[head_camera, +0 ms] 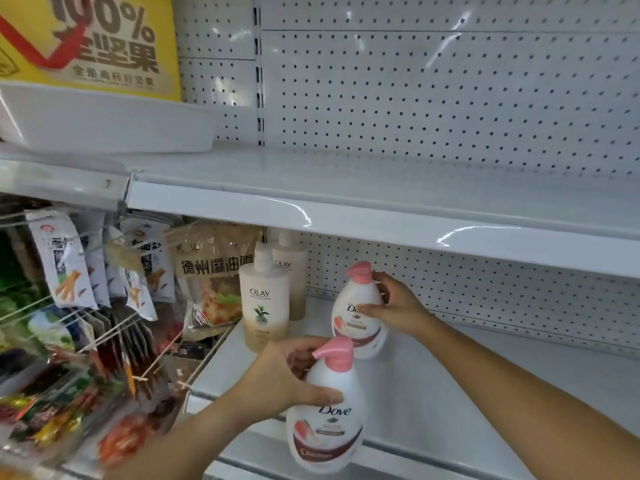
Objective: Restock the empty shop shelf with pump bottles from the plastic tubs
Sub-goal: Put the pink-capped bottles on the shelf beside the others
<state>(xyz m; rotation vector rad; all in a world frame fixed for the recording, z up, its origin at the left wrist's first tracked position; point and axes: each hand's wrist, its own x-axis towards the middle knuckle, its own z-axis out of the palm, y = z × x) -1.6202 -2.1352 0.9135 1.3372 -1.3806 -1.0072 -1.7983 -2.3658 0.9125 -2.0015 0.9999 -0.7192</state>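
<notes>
Low in the centre of the frame, the near Dove bottle [325, 410] is at the front edge of the lower shelf [485, 375], its neck gripped by the left hand [284, 379]. Behind it, the right hand [398, 306] curls around the far Dove bottle [360, 313]. Two Olay bottles [265, 299] stand just to the left, and snack packets [62, 265] hang at the left edge.

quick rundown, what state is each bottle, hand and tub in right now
front Dove bottle: gripped by left hand, upright
rear Dove bottle: gripped by right hand, upright
front Olay bottle: upright on lower shelf, untouched
rear Olay bottle: upright behind it
white tub: on upper shelf
</notes>
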